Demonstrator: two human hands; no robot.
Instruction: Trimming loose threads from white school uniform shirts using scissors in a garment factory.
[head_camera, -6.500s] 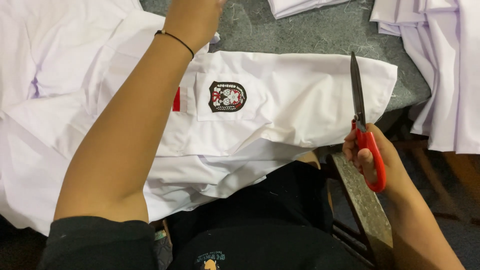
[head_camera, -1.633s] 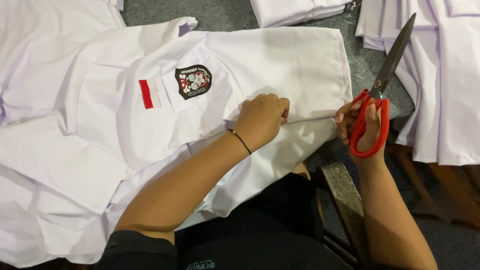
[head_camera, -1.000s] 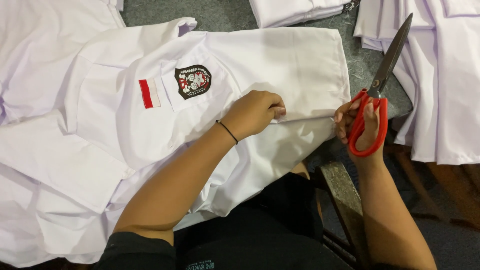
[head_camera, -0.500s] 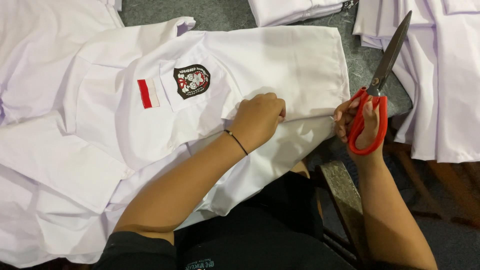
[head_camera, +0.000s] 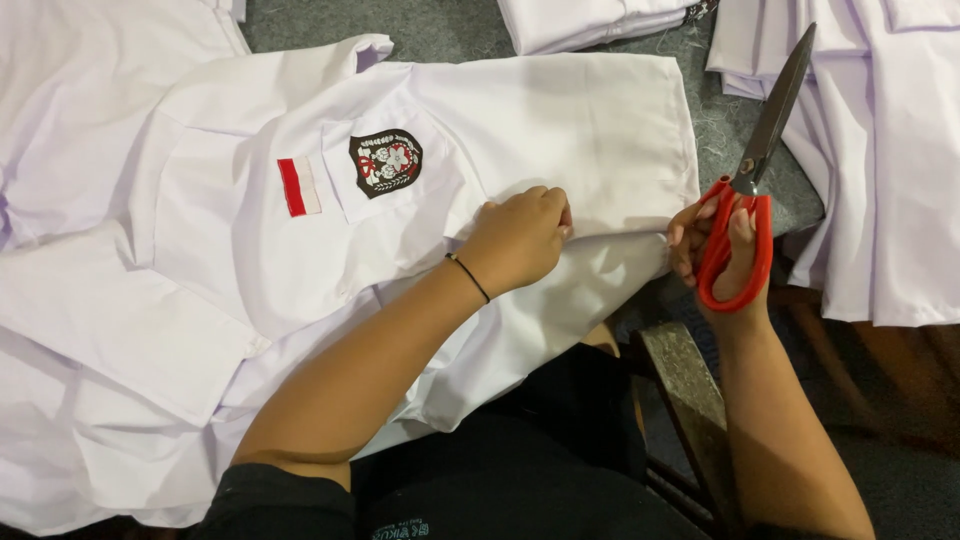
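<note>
Grey bench, white shirts around. Left hand pinches white shirt hem at the near edge; right hand grips red-handled scissors, blades closed, upward. Step: thread trimming; next needs blades lowered to hem.

A single view, from a camera worn on the person's head, looks steeply down and slightly forward over the lap onto the grey felt-like table surface. It sits close: both forearms enter from the bottom edge, with the left hand near the centre and the right hand right of centre. The spread white cotton shirt fills most of the frame and runs off the left edge. No second view shares the scene.
</note>
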